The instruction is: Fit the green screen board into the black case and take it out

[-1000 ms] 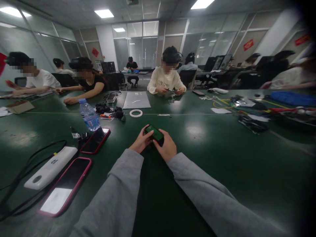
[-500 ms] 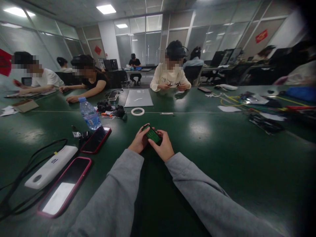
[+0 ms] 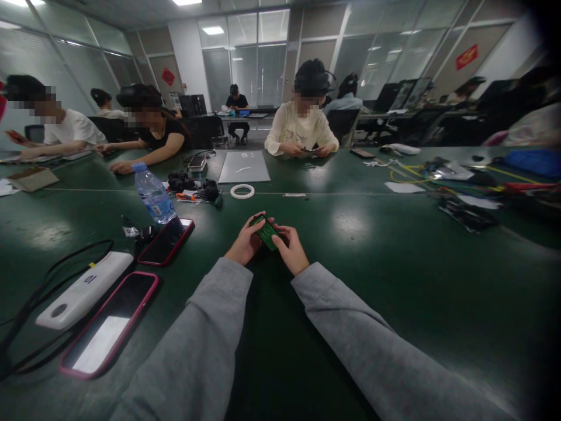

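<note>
Between my two hands, just above the green table, is a small, flat, green circuit board (image 3: 266, 235) with pale markings and a dark edge. My left hand (image 3: 244, 244) grips its far left end, the thumb lying across the top face. On the near right side, my right hand (image 3: 294, 251) holds it with the thumb pressed near the lower corner and the fingers curled behind the edge. The board is tilted with its face toward me. Its underside and most of the fingers beneath are hidden.
To the left lie two phones (image 3: 109, 324) (image 3: 166, 241), a white device (image 3: 85, 289) with black cables, and an upright water bottle (image 3: 153, 193). Ahead are a tape roll (image 3: 242, 187) and a grey panel (image 3: 244, 168). Wires clutter the right; a person (image 3: 302, 123) sits opposite.
My right thumb has shifted from the board's near left edge toward its lower right end. The board has turned slightly in my hands. The whole view has moved a little.
</note>
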